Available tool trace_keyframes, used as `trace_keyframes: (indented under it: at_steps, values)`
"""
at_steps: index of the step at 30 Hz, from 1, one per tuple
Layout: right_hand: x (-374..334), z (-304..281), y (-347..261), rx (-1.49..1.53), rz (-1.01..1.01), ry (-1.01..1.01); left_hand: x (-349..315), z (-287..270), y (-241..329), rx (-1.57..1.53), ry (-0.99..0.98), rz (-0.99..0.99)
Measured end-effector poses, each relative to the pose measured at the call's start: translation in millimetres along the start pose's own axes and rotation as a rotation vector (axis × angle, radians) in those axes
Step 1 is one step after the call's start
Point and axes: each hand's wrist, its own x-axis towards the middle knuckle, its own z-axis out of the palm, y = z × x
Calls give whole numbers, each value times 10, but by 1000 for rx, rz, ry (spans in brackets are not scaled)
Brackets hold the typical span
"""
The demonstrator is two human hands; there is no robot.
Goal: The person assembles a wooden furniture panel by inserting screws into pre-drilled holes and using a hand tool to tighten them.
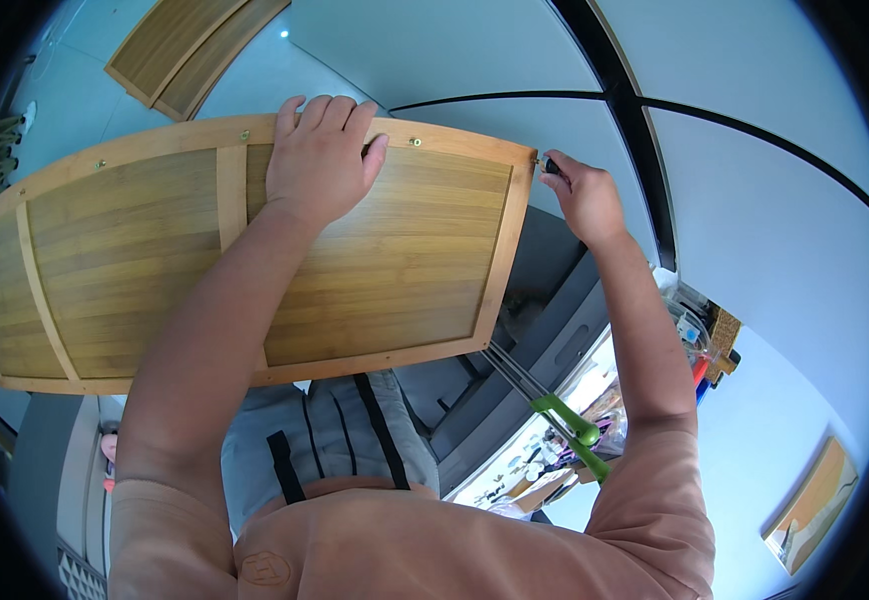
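Note:
A long wooden panel (385,240) with a pale frame and cross slats is tilted up across my lap. Small brass-coloured fittings (416,142) are set along its upper edge. My left hand (323,160) grips that upper edge, its fingers over the rim and its thumb apart on the near face. At the panel's upper right corner, my right hand (585,200) pinches a small dark-handled piece (552,166) with a short metal shank. The shank meets the frame's end; I cannot make out exactly what the piece is.
More wooden boards (180,55) lie on the pale floor at the far left. White cabinet doors (495,50) with black trim stand ahead. At right are metal rods with green ends (570,420), a grey unit (575,330) and clutter (705,335).

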Motion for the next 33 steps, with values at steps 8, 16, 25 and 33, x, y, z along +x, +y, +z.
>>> trace_keyframes:
  at_steps: [8, 16, 25, 33]
  values:
    - [143, 12, -272, 386, 473, -111, 12, 10, 14, 2, -11, -10]
    - [70, 60, 65, -157, -414, 207, -8, 21, 5, -11, 2, -2]
    - [104, 156, -287, 590, 630, -84, 1, 40, 6, -23, 1, 12]
    - [-5, 105, 68, -212, -199, 85, 14, 33, 11, 7, 19, 33]
